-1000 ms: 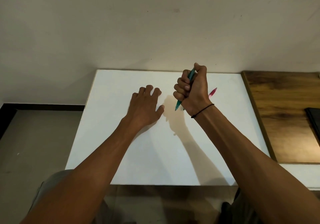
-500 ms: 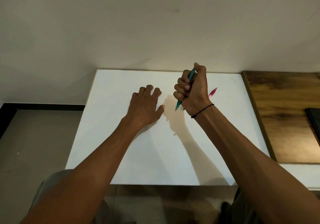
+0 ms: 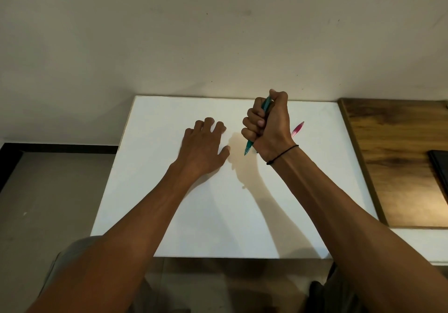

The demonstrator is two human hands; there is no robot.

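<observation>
My right hand is raised a little above the white table and grips a teal pen in a fist, tip pointing down and toward me. A thin black band circles that wrist. A pink pen lies on the table just behind the right hand, partly hidden by it. My left hand rests palm down on the table to the left of the right hand, fingers spread and holding nothing.
A wooden surface adjoins the white table on the right, with a dark flat object at its right edge. A plain wall stands behind the table. Grey floor lies to the left.
</observation>
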